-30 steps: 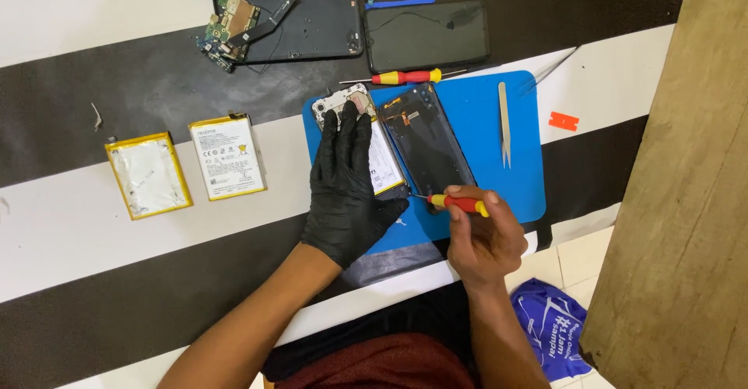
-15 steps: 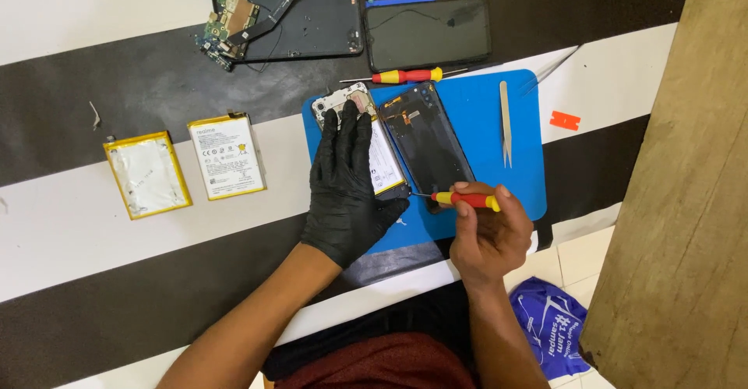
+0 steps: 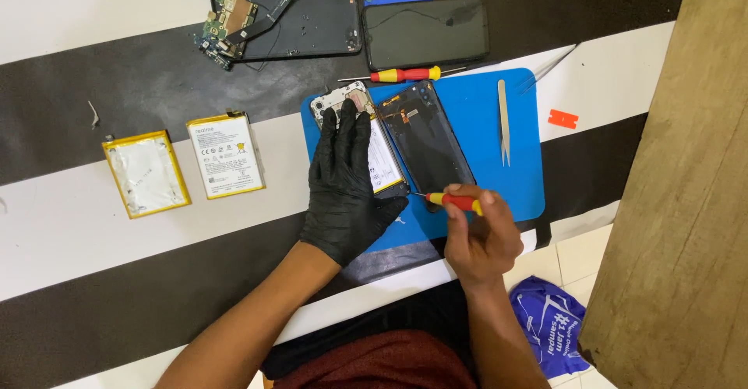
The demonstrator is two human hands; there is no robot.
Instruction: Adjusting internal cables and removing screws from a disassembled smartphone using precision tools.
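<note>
Lying on a blue mat (image 3: 499, 178) at the worktop's near edge, the opened phone (image 3: 389, 143) shows a white battery in its left half and a dark back cover hinged out to the right. The left hand (image 3: 347, 190), in a black glove, presses flat and open on the battery half, while the bare right hand (image 3: 483, 237) is closed around a small red-and-yellow screwdriver (image 3: 452, 200) whose tip touches the phone's lower edge. Compared with a second ago, the right hand and screwdriver have shifted slightly right; the left hand has stayed put.
</note>
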